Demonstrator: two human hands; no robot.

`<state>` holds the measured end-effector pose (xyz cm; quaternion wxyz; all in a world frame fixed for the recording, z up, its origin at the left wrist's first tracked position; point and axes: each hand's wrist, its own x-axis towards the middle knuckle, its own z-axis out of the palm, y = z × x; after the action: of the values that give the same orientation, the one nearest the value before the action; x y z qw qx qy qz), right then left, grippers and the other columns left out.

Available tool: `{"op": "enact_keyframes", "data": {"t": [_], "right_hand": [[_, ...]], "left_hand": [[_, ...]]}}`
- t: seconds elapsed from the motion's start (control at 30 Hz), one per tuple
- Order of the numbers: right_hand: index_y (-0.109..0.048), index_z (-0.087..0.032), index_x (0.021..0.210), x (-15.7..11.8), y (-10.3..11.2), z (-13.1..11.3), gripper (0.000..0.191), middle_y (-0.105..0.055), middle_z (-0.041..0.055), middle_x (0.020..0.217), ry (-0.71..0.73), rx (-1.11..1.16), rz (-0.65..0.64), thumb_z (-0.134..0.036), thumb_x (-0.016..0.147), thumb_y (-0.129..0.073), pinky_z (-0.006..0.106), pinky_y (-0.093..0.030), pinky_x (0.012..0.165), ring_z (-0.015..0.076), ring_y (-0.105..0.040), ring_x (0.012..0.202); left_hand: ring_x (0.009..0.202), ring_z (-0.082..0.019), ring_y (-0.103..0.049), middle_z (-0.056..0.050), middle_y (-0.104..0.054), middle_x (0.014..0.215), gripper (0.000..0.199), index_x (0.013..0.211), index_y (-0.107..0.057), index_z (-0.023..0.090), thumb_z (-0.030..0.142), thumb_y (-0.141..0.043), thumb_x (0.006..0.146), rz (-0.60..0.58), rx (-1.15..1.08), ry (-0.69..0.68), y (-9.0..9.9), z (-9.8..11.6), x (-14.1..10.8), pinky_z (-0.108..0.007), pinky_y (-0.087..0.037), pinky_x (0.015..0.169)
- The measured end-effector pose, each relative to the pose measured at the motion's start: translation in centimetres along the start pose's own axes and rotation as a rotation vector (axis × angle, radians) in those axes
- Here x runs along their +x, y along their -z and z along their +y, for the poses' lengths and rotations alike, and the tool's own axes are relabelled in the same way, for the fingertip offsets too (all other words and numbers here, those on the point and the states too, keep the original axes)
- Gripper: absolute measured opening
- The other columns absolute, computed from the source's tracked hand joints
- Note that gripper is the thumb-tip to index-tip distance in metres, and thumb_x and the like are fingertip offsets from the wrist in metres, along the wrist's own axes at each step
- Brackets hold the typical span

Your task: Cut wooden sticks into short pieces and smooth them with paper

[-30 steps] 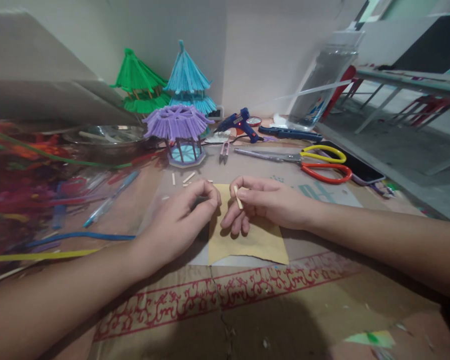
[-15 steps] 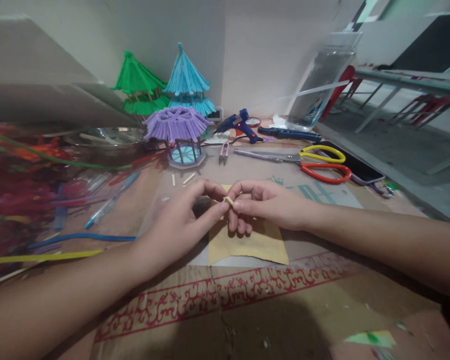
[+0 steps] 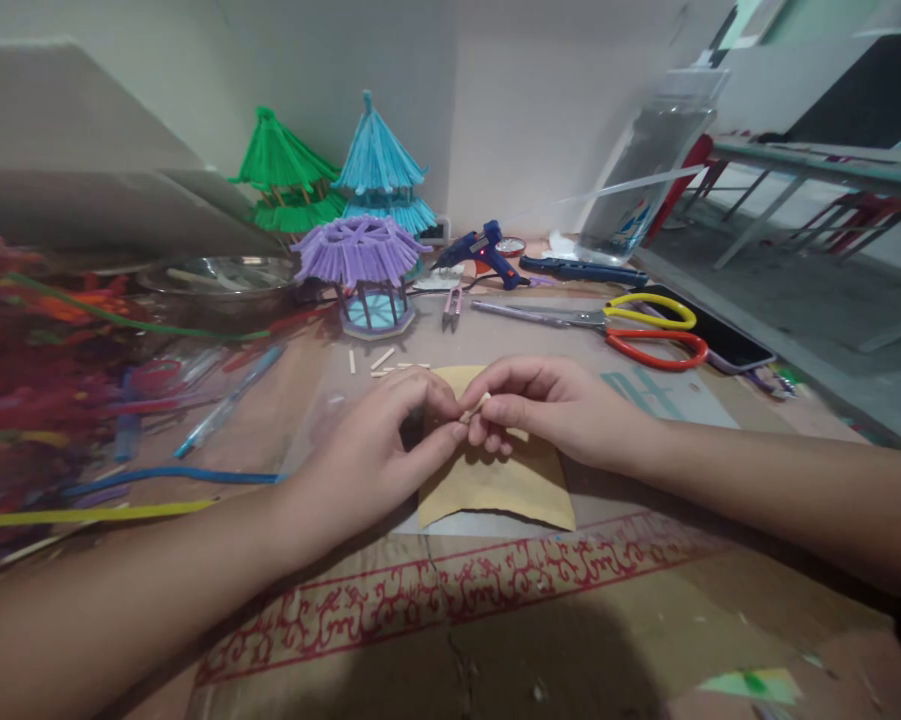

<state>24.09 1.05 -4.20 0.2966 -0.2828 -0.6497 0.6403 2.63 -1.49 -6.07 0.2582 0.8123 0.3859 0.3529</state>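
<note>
Over a yellow sheet of paper [image 3: 495, 495], the fingertips of both hands meet around a small pale wooden stick [image 3: 476, 408]. My left hand [image 3: 397, 425] pinches its left end between thumb and forefinger. My right hand [image 3: 551, 410] pinches the other end, its lower fingers curled beneath. Several short pale sticks [image 3: 382, 359] lie just beyond my left hand. Behind them stands a small pavilion with a purple roof [image 3: 360, 250] and a light blue base.
Behind are a green model [image 3: 285, 165], a blue model [image 3: 379, 155], a glue gun [image 3: 487, 252] and a metal bowl [image 3: 221, 285]. Scissors [image 3: 656, 330] and a phone [image 3: 727, 345] lie right. Pens [image 3: 229, 400] and pipe cleaners [image 3: 172, 475] lie left.
Both hands have shifted slightly right, and the stick between them is tilted differently. More short sticks now show beyond my left hand. The whole view has moved slightly.
</note>
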Motion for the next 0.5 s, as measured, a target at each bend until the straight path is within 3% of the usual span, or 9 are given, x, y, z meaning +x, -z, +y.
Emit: {"op": "enact_keyframes", "data": {"t": [0.07,0.13,0.23,0.33,0.5], "right_hand": [[-0.064,-0.018,0.096,0.0,0.6,-0.3,0.018,-0.068,0.0008,0.077,0.083,-0.200,0.104,-0.036,0.098,-0.062,0.026,-0.052,0.065,0.0117,-0.062,0.067],[-0.063,-0.019,0.095,0.2,1.6,-0.3,0.014,-0.067,0.0005,0.076,0.194,-0.484,0.197,-0.032,0.099,-0.058,0.027,-0.050,0.069,0.0135,-0.061,0.071],[-0.063,-0.021,0.092,0.8,3.3,0.2,0.011,-0.067,0.0009,0.076,0.205,-0.827,0.186,-0.025,0.097,-0.054,0.029,-0.047,0.071,0.0158,-0.060,0.072],[-0.065,-0.022,0.090,1.5,4.3,1.1,0.009,-0.070,0.0035,0.084,0.146,-0.950,0.137,-0.023,0.093,-0.056,0.031,-0.046,0.072,0.0185,-0.062,0.077],[-0.065,-0.023,0.086,1.9,4.5,1.5,0.012,-0.071,0.0061,0.088,0.192,-0.985,0.143,-0.023,0.094,-0.056,0.033,-0.046,0.076,0.0207,-0.063,0.082]], "left_hand": [[0.101,-0.021,-0.063,-0.005,-0.069,0.105,0.008,0.100,-0.062,0.021,0.026,-0.059,0.096,-0.043,0.085,-0.028,-0.1,-0.1,0.0,-0.037,-0.049,0.089],[0.113,-0.025,-0.060,-0.008,-0.068,0.118,0.020,0.112,-0.062,0.020,0.028,-0.062,0.094,-0.086,0.194,-0.057,-0.3,-0.3,-0.1,-0.042,-0.048,0.098],[0.119,-0.029,-0.059,-0.011,-0.067,0.124,0.027,0.116,-0.062,0.019,0.032,-0.065,0.092,-0.140,0.321,-0.079,-0.5,-0.5,-0.3,-0.046,-0.047,0.101],[0.119,-0.030,-0.060,-0.011,-0.067,0.125,0.025,0.113,-0.066,0.019,0.034,-0.063,0.094,-0.177,0.376,-0.102,-0.4,-0.6,-0.3,-0.046,-0.048,0.101],[0.120,-0.030,-0.060,-0.011,-0.067,0.126,0.026,0.114,-0.068,0.018,0.035,-0.060,0.096,-0.187,0.430,-0.130,-0.2,-0.4,-0.4,-0.046,-0.048,0.103]]}}
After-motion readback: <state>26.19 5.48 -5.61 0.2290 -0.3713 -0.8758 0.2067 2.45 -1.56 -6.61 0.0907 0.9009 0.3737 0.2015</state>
